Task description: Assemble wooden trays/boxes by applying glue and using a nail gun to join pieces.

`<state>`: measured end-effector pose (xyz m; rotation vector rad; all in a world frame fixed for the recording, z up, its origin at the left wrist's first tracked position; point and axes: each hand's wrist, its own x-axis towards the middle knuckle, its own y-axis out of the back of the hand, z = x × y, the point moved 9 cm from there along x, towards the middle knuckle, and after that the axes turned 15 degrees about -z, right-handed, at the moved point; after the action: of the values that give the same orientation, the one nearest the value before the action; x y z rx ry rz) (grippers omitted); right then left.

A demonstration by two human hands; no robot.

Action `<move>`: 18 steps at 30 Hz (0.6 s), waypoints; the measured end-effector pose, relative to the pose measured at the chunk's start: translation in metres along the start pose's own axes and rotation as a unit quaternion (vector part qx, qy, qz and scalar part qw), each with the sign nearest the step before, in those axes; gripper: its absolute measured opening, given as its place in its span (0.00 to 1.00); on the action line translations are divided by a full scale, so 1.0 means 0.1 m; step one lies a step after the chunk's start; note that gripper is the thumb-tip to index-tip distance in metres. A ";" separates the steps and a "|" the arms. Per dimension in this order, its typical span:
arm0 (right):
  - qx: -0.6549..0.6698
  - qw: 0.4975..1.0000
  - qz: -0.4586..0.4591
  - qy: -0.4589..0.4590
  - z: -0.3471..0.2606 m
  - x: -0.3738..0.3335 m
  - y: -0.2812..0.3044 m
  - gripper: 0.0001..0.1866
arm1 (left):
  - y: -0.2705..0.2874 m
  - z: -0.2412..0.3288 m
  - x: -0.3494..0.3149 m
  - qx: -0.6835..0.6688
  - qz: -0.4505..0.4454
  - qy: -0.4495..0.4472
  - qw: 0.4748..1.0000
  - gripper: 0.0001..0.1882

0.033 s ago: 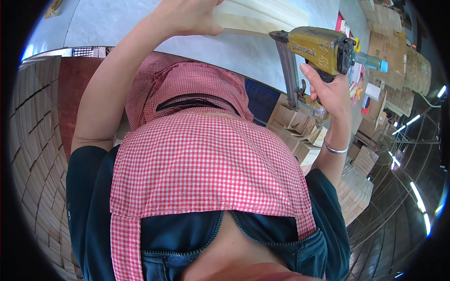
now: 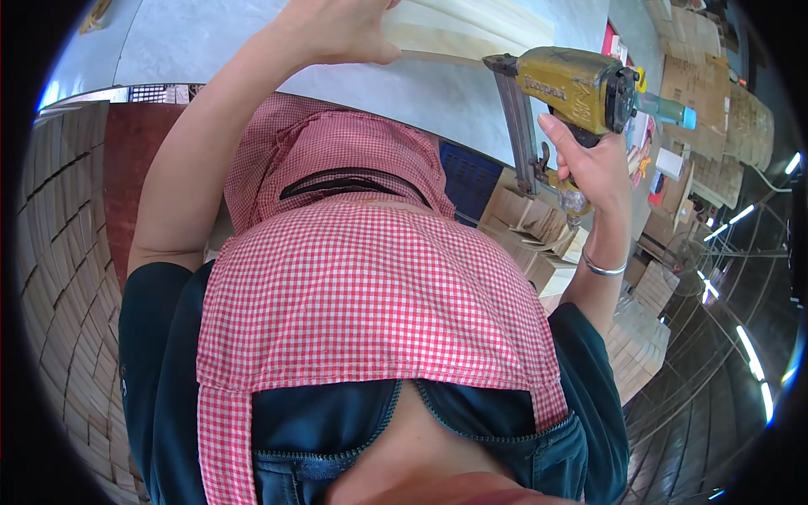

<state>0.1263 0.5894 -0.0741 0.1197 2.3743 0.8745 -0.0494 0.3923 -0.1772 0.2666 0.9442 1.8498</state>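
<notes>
Nail gun [image 2: 576, 84] close to pale wood [image 2: 454, 40]: slip or stray shot = main risk

Head cam, the only view I've got: R grip [image 2: 596, 164] is wrapped round the gun's handle, thumb up top. Trigger finger's hidden from me, so can't say if it's on the trigger or clear. Magazine [image 2: 516, 126] slants down toward the body; nose [image 2: 502, 64] overlaps the wood's lower edge in my pic, but can't tell if they touch.

Wood's at top centre, on or just above the worktop [image 2: 379, 93], between L grip [image 2: 341, 29] & the gun. L thumb is at the wood's near edge, other fingers run out of frame, so can't tell if that hand's grasping or just steadying.

What I'd worry abt: if L hold is light, wood could skid when the nose pushes, prob putting the fastener off-line or out thru the side. A tilted nose could do the same bc the edge looks thin. L thumb isn't right under the nose, but it's on the same piece, so a blowout could poss reach it. If R finger squeezes w/ the nose off target, stray shot. Gun looks heavy too; a sagging R wrist, bracelet [image 2: 603, 268] & all, would tip the nose off the wood
</notes>
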 end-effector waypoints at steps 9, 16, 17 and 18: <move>-0.047 0.998 0.010 0.039 -0.23 -0.05 -0.02 0.16 | 0.01 -0.18 -0.16 -0.038 -0.064 -0.008 0.997 0.22; -0.046 0.990 -0.034 0.132 -0.45 -0.13 -0.02 0.19 | 0.05 0.14 -0.11 -0.137 -0.103 0.015 0.985 0.25; -0.040 0.990 -0.045 0.128 -0.48 -0.14 -0.03 0.19 | 0.06 0.23 -0.07 -0.119 -0.097 0.015 0.988 0.25; -0.035 0.990 -0.056 0.124 -0.51 -0.15 -0.03 0.19 | 0.08 0.30 -0.04 -0.101 -0.091 0.016 0.991 0.25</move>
<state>0.1101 0.5541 -0.0377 -0.1581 2.5455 0.9635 -0.0357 0.4023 -0.1507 0.0262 0.7689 1.7687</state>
